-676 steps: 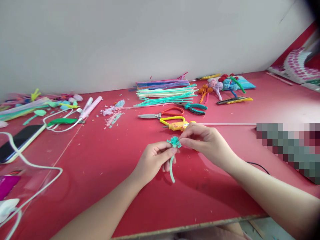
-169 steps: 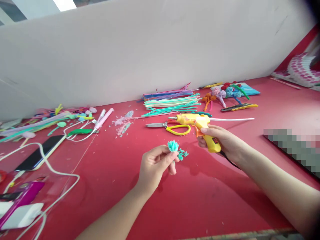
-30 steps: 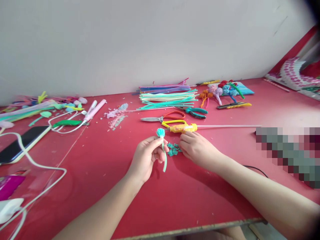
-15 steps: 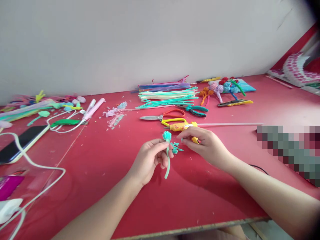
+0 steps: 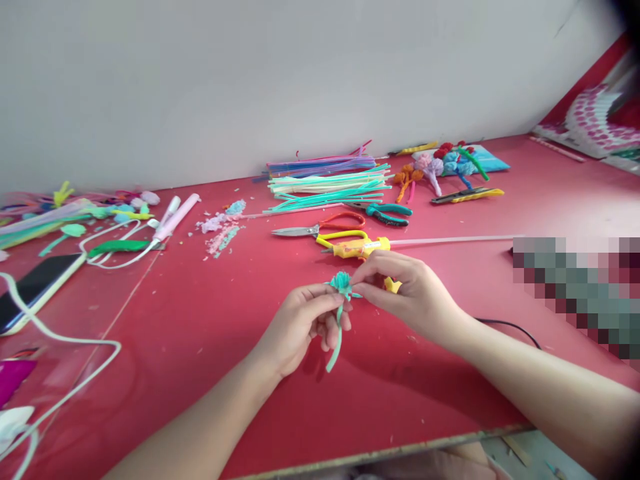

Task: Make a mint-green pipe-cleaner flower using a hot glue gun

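My left hand (image 5: 305, 320) pinches a teal pipe-cleaner flower (image 5: 342, 283) between thumb and forefinger. The flower's head is up, and its thin stem (image 5: 335, 350) hangs below the fingers. At the right side of the flower head, the closed thumb and fingertip of my right hand (image 5: 405, 283) touch it with a small teal pipe-cleaner piece, mostly hidden by the fingers. Behind my right hand lies a yellow glue gun (image 5: 361, 248) with a long clear glue stick (image 5: 455, 239). Teal scraps behind the flower are largely covered.
Scissors (image 5: 295, 231) and teal pliers (image 5: 387, 212) lie beyond my hands. Farther back are pipe-cleaner bundles (image 5: 330, 180), finished flowers (image 5: 430, 165) and a yellow cutter (image 5: 470, 195). To the left are a phone (image 5: 43, 287), a white cable (image 5: 75, 340) and a pink curling-iron-like tool (image 5: 177, 217).
My right hand has moved left with the small teal piece, from beside the flower to touching its head. The flower has dropped slightly and tilted. The view has shifted a little.
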